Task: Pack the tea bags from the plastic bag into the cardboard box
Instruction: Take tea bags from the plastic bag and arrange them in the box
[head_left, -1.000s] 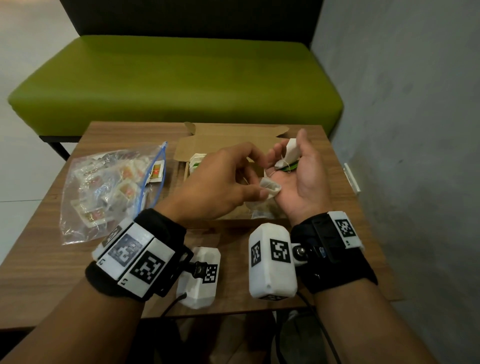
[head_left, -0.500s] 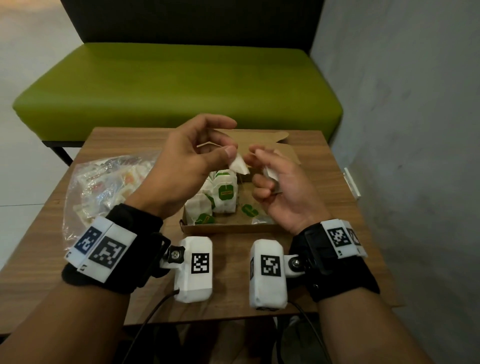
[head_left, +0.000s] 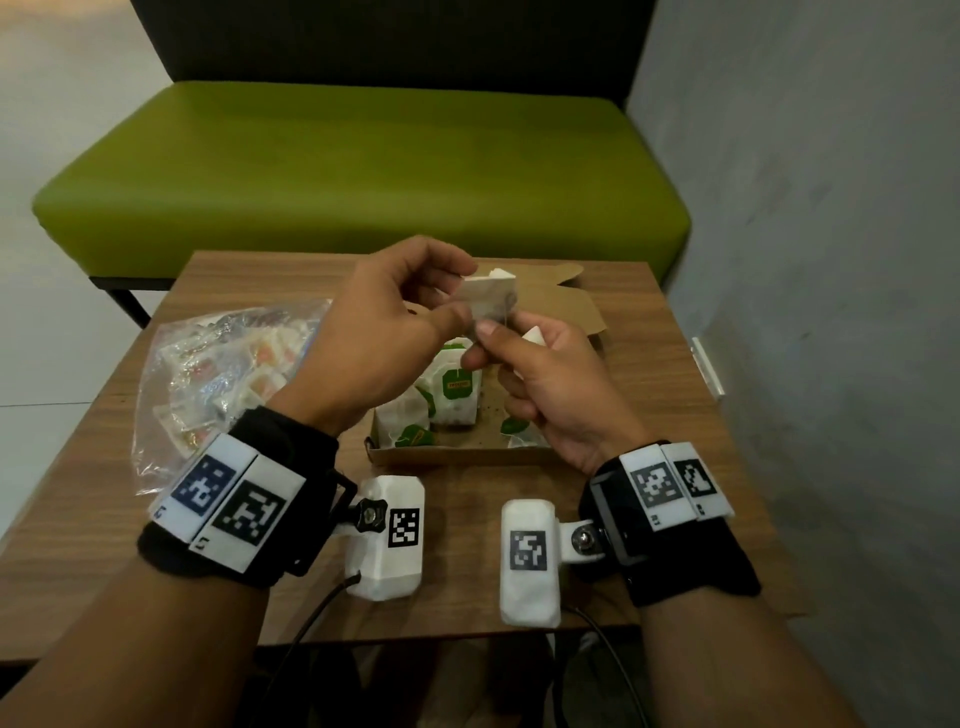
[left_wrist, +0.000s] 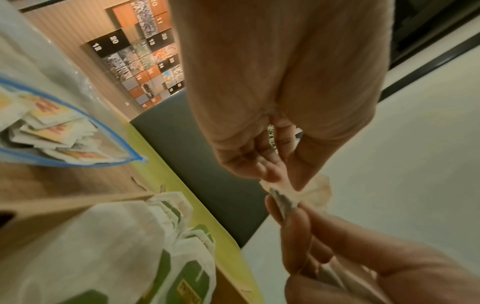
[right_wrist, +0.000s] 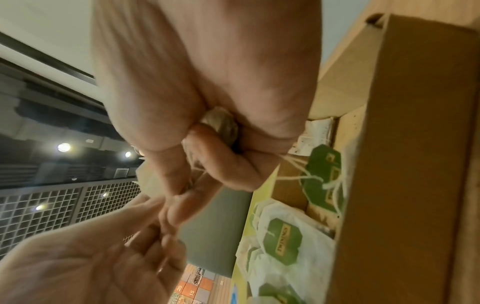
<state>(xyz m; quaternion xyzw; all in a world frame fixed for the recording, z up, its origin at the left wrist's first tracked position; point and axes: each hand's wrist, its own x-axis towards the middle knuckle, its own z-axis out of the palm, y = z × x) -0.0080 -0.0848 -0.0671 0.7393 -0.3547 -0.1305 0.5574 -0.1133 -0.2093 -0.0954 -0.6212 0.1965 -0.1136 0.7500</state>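
Above the open cardboard box, my left hand pinches the top of a white tea bag between thumb and fingers. My right hand pinches the same bag's lower edge and string, and a second tea bag is curled in its palm, seen in the right wrist view as a tucked tea bag. Several tea bags with green tags stand inside the box. The clear plastic bag with several orange-labelled tea bags lies to the left of the box.
The box's lid flap lies open toward the back of the wooden table. A green bench stands behind the table and a grey wall runs along the right.
My left hand took a tea bag from the right hand's bundle. Both hands now hold it flat between them, slightly higher over the box.
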